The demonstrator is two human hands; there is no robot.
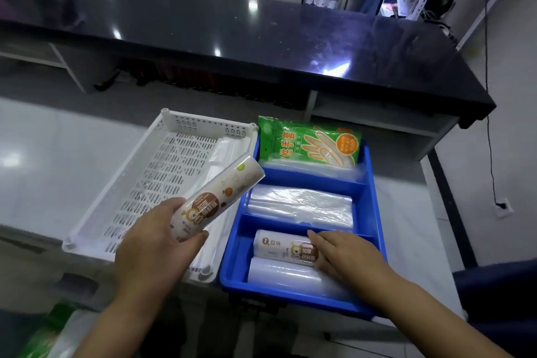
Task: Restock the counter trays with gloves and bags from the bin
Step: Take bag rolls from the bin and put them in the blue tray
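My left hand [154, 244] grips a white roll of bags with brown print [220, 197], held tilted over the right edge of the white slotted basket [136, 183]. My right hand [345, 256] lies on a second printed roll [279, 245] in the nearest compartment of the blue divided tray [373, 212], fingers flat on it. A clear plastic roll [284, 273] lies just in front of that one. The middle compartment holds folded clear bags [302, 203]. The far compartment holds a green pack of gloves [308, 142] on more clear bags.
Clear bags [229, 145] lie along the basket's right side. A long black countertop [261, 38] runs behind, with shelves under it. Something green and white [55, 325] shows at the bottom left. A black cable [491, 125] hangs to a wall socket on the right.
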